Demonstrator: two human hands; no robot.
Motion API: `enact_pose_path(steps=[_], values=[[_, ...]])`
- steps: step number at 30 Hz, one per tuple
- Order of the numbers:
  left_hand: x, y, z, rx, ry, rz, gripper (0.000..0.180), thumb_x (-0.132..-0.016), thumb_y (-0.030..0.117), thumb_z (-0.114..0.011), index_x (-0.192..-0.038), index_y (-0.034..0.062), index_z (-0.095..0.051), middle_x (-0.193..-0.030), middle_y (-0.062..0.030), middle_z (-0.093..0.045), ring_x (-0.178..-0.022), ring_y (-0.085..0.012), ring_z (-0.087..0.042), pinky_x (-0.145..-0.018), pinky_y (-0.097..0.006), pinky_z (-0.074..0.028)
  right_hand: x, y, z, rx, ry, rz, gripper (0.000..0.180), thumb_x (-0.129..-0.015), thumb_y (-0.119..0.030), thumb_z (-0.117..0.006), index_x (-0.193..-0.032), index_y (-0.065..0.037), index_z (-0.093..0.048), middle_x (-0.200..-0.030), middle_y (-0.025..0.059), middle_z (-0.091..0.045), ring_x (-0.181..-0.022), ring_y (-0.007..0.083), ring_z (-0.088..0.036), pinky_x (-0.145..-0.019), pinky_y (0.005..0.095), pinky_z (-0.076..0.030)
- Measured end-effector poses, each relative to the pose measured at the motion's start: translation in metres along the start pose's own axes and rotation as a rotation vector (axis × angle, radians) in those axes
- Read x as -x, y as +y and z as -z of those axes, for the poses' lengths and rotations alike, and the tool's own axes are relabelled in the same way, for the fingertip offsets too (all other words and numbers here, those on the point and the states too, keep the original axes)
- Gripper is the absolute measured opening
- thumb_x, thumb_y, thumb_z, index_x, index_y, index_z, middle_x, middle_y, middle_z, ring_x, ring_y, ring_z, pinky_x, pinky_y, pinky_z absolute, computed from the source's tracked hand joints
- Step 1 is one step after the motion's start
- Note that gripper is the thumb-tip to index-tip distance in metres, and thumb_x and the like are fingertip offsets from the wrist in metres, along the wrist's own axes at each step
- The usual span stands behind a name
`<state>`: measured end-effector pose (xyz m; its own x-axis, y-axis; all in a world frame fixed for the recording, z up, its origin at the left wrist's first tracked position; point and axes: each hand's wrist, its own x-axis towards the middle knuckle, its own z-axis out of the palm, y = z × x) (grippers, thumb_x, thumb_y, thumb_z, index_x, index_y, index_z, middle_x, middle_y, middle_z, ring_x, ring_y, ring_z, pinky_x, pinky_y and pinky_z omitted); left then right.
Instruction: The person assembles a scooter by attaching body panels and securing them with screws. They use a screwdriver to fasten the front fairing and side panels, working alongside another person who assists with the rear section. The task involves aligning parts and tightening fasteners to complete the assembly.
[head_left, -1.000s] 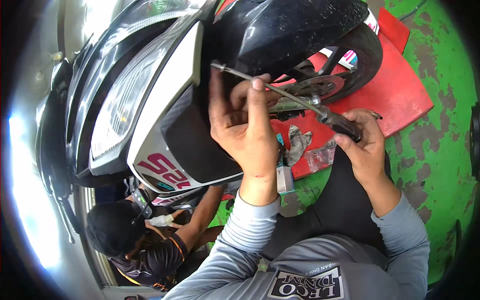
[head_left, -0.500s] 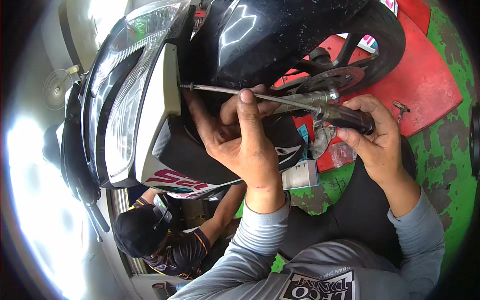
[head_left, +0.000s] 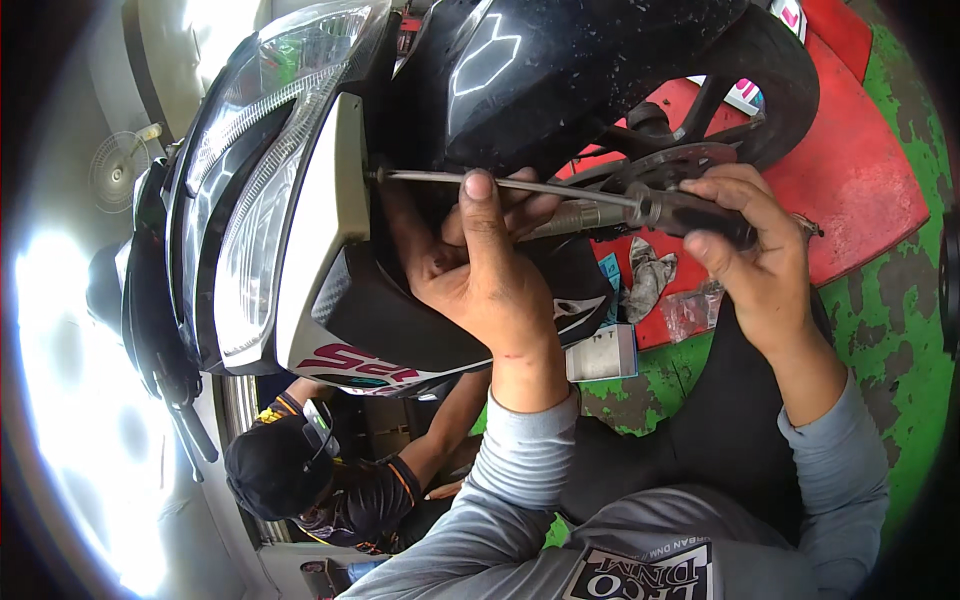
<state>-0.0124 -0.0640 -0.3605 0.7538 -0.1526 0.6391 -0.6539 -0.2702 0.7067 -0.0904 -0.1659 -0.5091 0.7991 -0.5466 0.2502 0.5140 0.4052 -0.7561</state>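
A workshop floor (head_left: 900,330) of worn green paint with a red mat (head_left: 850,170) toward one o'clock; a black and white scooter (head_left: 330,230) fills the upper left, its headlight (head_left: 250,210) at ten o'clock; another person in a dark cap (head_left: 270,470) crouches at seven o'clock. In the head view, the right hand (head_left: 750,250) is wrapped tight around the dark handle of a long screwdriver (head_left: 560,190) at two o'clock; the left hand (head_left: 480,270) is curled about the shaft near centre, thumb pressed on top, steadying it. The tool's long axis runs nearly level, tip pointing toward nine o'clock into the seam beside the front panel (head_left: 330,180). The step looks like seating the tip on a fastener; the next move calls for keeping the shaft in line while the handle turns.
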Motion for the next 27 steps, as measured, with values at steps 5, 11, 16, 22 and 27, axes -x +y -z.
enact_pose_path(steps=[5, 11, 16, 22, 27], values=[[-0.003, -0.004, -0.003, 0.016, 0.004, 0.014, 0.054, -0.099, 0.022, -0.067, -0.143, 0.0009, -0.043, -0.080, -0.0123, -0.067, -0.064, -0.0201, -0.070, -0.053, -0.029, -0.058, -0.014, -0.014, 0.005, -0.221, -0.025, -0.396, 0.046, -0.101, -0.040, -0.063, -0.123, -0.001, -0.067, -0.077, 0.0031, -0.063, -0.052, 0.0020, -0.045, -0.046, 0.0196, -0.036], [-0.007, -0.005, -0.003, 0.064, -0.029, 0.054, 0.050, -0.100, 0.026, -0.067, -0.137, 0.0007, -0.045, -0.074, -0.0133, -0.067, -0.061, -0.0221, -0.071, -0.052, -0.029, -0.056, -0.037, -0.003, 0.021, -0.180, -0.173, -0.312, 0.040, -0.096, -0.038, -0.070, -0.117, -0.005, -0.062, -0.086, 0.0004, -0.063, -0.070, 0.0035, -0.051, -0.058, 0.0207, -0.041], [-0.010, 0.000, 0.001, 0.039, -0.035, 0.055, 0.050, -0.101, 0.027, -0.066, -0.137, -0.0004, -0.044, -0.080, -0.0162, -0.070, -0.063, -0.0246, -0.072, -0.054, -0.030, -0.057, -0.041, 0.014, 0.010, 0.182, -0.074, 0.204, 0.037, -0.077, -0.005, -0.084, -0.107, -0.002, -0.062, -0.098, 0.0026, -0.062, -0.090, 0.0130, -0.061, -0.079, 0.0288, -0.051], [0.017, 0.015, 0.020, -0.155, -0.049, 0.123, 0.065, -0.103, 0.026, -0.062, -0.155, -0.0025, -0.033, -0.090, -0.0208, -0.072, -0.072, -0.0261, -0.075, -0.064, -0.031, -0.060, -0.035, 0.006, 0.003, 0.363, -0.003, 0.247, 0.034, -0.070, -0.001, -0.086, -0.099, 0.001, -0.068, -0.096, 0.0077, -0.064, -0.090, 0.0186, -0.064, -0.081, 0.0309, -0.052], [0.022, 0.020, 0.085, -0.652, -0.438, -0.397, 0.057, -0.090, 0.010, -0.072, -0.141, -0.0062, -0.054, -0.134, -0.0269, -0.059, -0.128, -0.0398, -0.056, -0.106, -0.047, -0.044, -0.027, 0.009, -0.005, 0.315, -0.020, 0.251, 0.040, -0.074, -0.003, -0.084, -0.112, 0.002, -0.071, -0.094, 0.0087, -0.067, -0.087, 0.0187, -0.065, -0.080, 0.0309, -0.052]])
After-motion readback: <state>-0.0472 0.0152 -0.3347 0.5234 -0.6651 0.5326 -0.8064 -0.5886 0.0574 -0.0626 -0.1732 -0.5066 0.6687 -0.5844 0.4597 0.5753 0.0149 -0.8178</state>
